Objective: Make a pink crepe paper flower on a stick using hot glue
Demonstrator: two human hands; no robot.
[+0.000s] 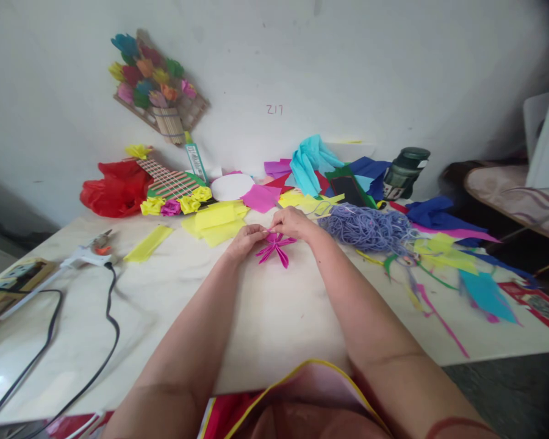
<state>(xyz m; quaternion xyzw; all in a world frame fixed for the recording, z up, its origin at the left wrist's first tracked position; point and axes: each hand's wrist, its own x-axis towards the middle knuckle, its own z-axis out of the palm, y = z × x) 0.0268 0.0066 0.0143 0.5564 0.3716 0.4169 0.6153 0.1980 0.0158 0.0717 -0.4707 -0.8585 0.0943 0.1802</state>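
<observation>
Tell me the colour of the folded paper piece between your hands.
Magenta pink folded paper piece, seen best in the head view.

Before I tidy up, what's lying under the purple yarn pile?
The purple yarn pile rests on the table; green and yellow paper strips stick out from its near edge. Whatever lies beneath its middle is covered.

Left arm: bare forearm extending forward and slightly rightward from the lower frame, wrist lying low. Left hand: palm turning down, fingers curling inward, fingertips pinching together. Right arm: bare forearm reaching forward and angling leftward, converging on the left. Right hand: knuckles facing up, fingers bending and closing in a pinch. Both hands sitting just beside each other, fingertips nearly meeting.
</observation>
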